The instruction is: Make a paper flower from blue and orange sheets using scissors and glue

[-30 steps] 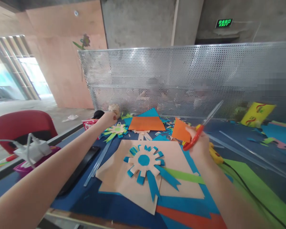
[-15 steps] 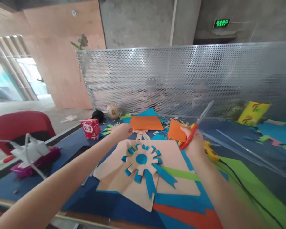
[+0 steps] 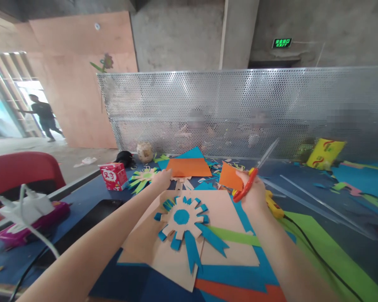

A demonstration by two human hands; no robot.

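Looking down over a blue table [image 3: 85,188] littered with cut paper, two bare arms reach forward. The right hand [image 3: 254,197] is clamped around the red handles of a pair of scissors [image 3: 246,187]. The blades are together, pointing up and away to the right, and cut nothing. Just beside its thumb sits a small orange piece [image 3: 229,176]; whether the fingers touch it is hard to tell. The left hand [image 3: 161,180] holds nothing. Its fingers are loosely curled, with the tips pressing on the far edge of a pale peach sheet [image 3: 227,209] in the middle of the table. On that sheet rests a rosette [image 3: 182,218] of peach and blue strips with blue ribbon tails (a green strip runs under one tail). The step looks like steadying and lining up rather than cutting. A cut would call for spreading the blades and bringing paper between them. A yellow glue gun [image 3: 273,204] lies just beyond the right wrist.
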